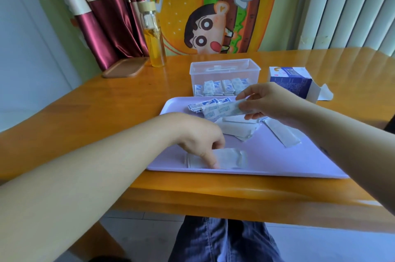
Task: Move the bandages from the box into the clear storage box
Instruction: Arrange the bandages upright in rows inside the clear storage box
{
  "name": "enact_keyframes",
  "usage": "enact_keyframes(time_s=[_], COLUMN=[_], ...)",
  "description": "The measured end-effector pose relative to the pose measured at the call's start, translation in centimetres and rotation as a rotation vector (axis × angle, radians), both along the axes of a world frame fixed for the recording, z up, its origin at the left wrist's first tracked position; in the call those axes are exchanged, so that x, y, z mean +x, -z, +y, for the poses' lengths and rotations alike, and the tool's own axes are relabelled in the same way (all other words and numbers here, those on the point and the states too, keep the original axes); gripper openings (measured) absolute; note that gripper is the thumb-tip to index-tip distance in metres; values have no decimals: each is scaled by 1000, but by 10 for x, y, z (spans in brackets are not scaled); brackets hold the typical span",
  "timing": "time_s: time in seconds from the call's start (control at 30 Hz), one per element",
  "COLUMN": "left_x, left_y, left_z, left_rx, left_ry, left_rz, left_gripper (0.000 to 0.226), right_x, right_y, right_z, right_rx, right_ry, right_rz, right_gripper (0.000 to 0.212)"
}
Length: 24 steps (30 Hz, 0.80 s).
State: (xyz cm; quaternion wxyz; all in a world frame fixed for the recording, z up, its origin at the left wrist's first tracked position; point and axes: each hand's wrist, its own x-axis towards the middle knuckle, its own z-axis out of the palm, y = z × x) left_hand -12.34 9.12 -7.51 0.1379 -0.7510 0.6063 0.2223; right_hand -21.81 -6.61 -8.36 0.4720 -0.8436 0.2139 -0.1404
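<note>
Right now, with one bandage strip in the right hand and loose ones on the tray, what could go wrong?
The grip of the right hand is on one end of the bandage strip only; its free end could catch the clear storage box rim and drop outside.
The left hand pinches a wrapper near the front edge of the tray; it might slide off the table.

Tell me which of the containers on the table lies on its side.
The blue and white bandage carton, right of the clear storage box, lies on its side, flap open. The storage box and the glass bottle stand upright.
</note>
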Motion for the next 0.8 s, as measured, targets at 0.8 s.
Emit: enact_keyframes(time_s=[0.8], left_x=[4], left_y=[19], left_z=[13], left_rx=[-729], left_ry=[-820], left_rz=[1538], left_gripper=[22], right_x=[13], right_y=[4], right_z=[33], right_rx=[333], right_ry=[-159], right_rz=[-48], right_gripper=[17])
